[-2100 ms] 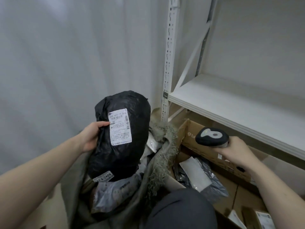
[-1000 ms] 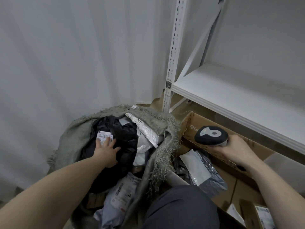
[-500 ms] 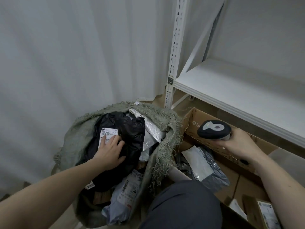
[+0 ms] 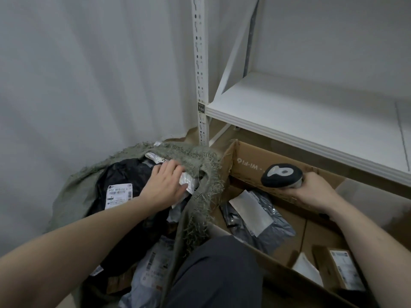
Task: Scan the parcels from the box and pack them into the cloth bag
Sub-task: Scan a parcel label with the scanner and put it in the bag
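The grey parcel (image 4: 255, 215), soft, light and probably slippery, lies in the box (image 4: 287, 174) at four o'clock of the cloth bag (image 4: 195, 161), best pinched at an edge; the left hand (image 4: 165, 187) rests flat-fingered on bagged parcels, the right hand (image 4: 311, 192) grips the scanner (image 4: 281, 175).

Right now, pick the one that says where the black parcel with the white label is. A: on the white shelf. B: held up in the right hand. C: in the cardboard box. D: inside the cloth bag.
D: the black parcel lies inside the open cloth bag, beside the left hand, while the right hand grips the scanner over the cardboard box.
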